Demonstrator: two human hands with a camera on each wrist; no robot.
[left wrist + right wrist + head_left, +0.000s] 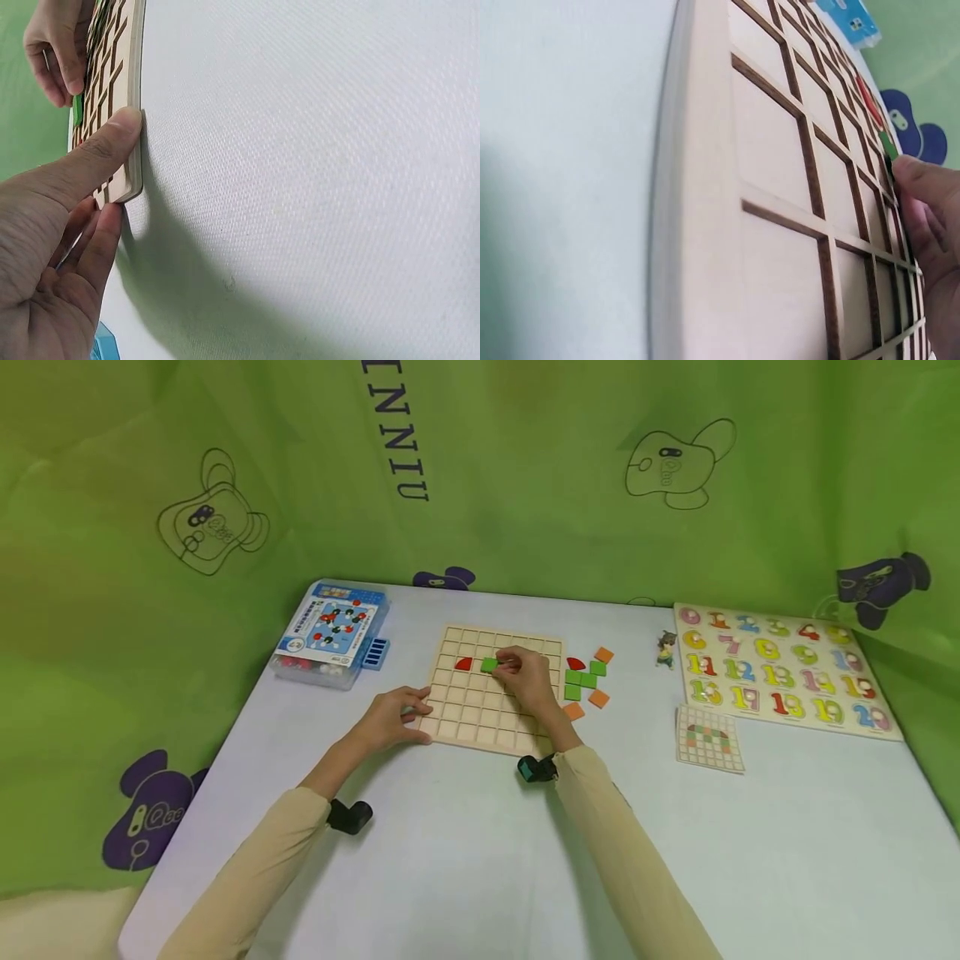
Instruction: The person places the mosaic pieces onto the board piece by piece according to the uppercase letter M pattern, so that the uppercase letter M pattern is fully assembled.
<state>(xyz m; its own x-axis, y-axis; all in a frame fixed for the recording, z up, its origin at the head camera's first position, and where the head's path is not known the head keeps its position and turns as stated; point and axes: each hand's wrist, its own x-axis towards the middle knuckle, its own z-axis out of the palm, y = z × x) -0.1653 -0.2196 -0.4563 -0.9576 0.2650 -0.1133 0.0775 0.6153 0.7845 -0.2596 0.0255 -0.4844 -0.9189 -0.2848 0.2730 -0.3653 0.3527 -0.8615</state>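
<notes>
A wooden grid board [468, 714] lies on the white table. My left hand [392, 718] holds its near left corner, thumb on the front edge and fingers along the left side. Over the board's upper middle, my right hand [527, 677] pinches a green square tile [489, 666] between thumb and fingertips, close over the grid cells. Just left of that tile, a red quarter-circle piece [464, 664] sits in a cell. In the right wrist view, the green tile [888, 145] shows at the fingertips beside the red piece [868, 101].
Loose green tiles [573, 692], orange tiles [598, 698] and another red quarter-circle [575, 663] lie right of the board. Farther right are a pattern card [708, 756], a small figurine [665, 649] and a number puzzle board [787, 652]. A plastic box [330, 631] stands back left.
</notes>
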